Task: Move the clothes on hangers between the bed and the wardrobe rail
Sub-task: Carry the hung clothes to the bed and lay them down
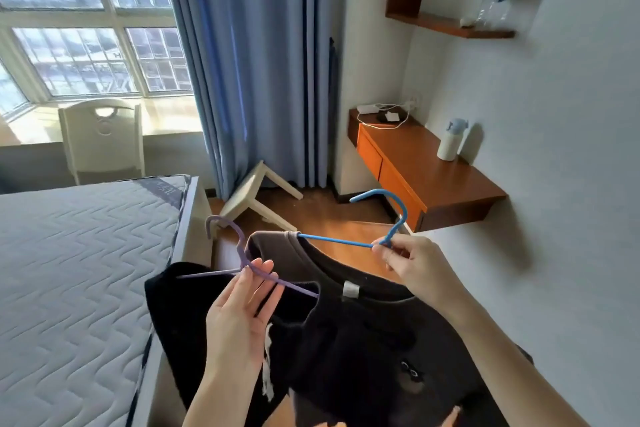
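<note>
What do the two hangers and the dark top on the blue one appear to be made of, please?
Purple hanger: thin rod with a matte, slightly fuzzy look, probably coated or flocked wire. Blue hanger: thin and smooth with a slight sheen, likely plastic-coated wire. Dark top: soft knit fabric, judging by its draping folds, ribbed collar and sewn-in neck label; the fibre can't be told.

Both hands hold hangers: left (242,308) purple (239,250), right (412,260) blue (388,218), apparently with dark garments (346,340).

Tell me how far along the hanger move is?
Done: nothing shows as hung; no wardrobe rail is in view, and the mattress is bare. In hand: left hand holds the purple hanger, right hand the blue hanger, both carrying dark clothes. Left: delivering both.
</note>
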